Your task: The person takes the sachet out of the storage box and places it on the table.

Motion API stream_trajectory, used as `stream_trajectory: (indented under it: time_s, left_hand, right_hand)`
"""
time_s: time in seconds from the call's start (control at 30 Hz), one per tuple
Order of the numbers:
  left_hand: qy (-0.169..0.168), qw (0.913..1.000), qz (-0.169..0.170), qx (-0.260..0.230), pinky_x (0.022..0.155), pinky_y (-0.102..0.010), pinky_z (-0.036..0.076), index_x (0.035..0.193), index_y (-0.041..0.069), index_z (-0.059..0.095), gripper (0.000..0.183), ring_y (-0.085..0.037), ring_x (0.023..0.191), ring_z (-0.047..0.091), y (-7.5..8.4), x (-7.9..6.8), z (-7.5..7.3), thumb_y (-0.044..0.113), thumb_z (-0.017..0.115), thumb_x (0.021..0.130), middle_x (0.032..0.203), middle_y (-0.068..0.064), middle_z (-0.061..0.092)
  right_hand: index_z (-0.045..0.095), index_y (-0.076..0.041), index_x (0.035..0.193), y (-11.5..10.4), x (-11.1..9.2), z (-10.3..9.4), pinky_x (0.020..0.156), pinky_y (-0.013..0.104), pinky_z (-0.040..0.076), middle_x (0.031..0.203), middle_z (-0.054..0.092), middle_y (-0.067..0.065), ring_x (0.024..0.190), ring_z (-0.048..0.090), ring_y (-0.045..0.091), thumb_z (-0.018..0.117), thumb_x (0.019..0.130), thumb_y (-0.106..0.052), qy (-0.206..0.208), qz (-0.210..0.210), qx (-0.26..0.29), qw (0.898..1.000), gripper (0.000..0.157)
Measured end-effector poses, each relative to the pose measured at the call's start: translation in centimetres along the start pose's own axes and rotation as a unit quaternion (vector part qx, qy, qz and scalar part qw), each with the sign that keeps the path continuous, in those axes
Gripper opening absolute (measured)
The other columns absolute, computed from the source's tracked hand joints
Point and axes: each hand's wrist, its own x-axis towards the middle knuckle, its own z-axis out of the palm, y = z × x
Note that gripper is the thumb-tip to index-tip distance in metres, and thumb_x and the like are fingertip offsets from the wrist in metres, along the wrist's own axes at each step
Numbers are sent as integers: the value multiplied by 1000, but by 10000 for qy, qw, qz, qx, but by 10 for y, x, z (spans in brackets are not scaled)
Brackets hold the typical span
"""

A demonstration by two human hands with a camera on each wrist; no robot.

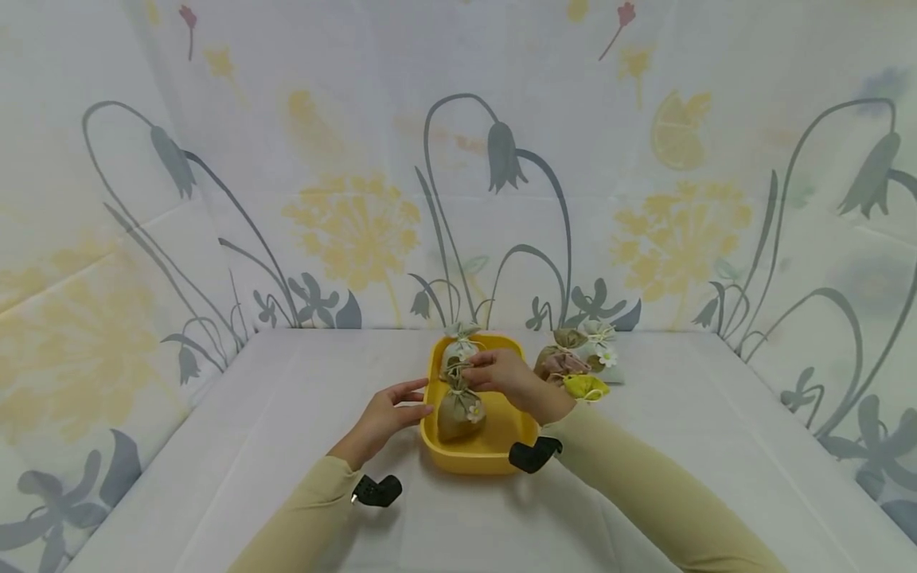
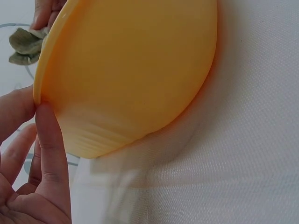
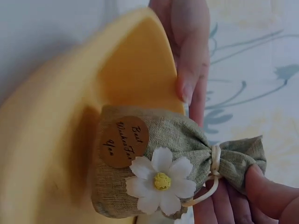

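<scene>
A yellow plastic basin [image 1: 476, 465] stands on the white-covered table. My left hand [image 1: 385, 414] is at its left side, and in the left wrist view the thumb and a finger pinch the basin rim [image 2: 49, 56]. With my right hand [image 1: 512, 380] I hold an olive-green cloth sachet [image 1: 457, 420] by its gathered top, over the inside of the basin. The sachet has a cream cord, a white flower [image 3: 161, 181] with a yellow centre and a round brown tag [image 3: 125, 142]. Behind it, a pale sachet [image 1: 461, 348] stands at the basin's far end, partly hidden.
Right of the basin sits a cluster of sachets: a brown one [image 1: 570, 339], a pinkish one [image 1: 568, 364], a yellow-green one [image 1: 587, 387] and a pale one [image 1: 614, 371] with a white flower. Behind the table hangs a flower-printed cloth [image 1: 458, 199].
</scene>
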Motion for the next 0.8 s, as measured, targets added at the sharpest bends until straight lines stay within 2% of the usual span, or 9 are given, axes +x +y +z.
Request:
stream_trajectory:
  time_s: [0.2,0.47,0.67,0.8]
  left_hand:
    - [-1,10000,14,8,83,-35,52,130,6,55,55,-21,95,60,1,-1,0,15,74,80,115,-13,57]
    - [-7,10000,-17,29,82,-34,53,131,7,54,55,-20,94,61,0,-2,1,15,74,80,116,-13,56]
    - [-2,10000,18,52,82,-35,52,131,6,54,55,-20,94,60,1,-2,1,14,74,80,115,-13,56]
    - [-21,10000,10,32,82,-35,52,132,5,53,55,-21,95,60,1,-2,1,11,73,81,115,-14,56]
  right_hand:
    - [54,12,117,-6,-17,6,87,41,50,105,61,18,93,63,27,59,91,-4,131,-290,-32,9995,31]
    - [59,9,111,-12,-44,11,89,43,49,96,66,10,89,65,25,63,89,-7,469,-483,30,9977,27]
    - [64,5,107,-16,-62,10,87,39,50,92,67,8,86,66,23,66,86,-8,820,-540,-70,9951,24]
    - [64,6,105,-17,-74,8,85,39,51,88,66,6,82,66,20,67,85,-4,1044,-628,92,9925,22]
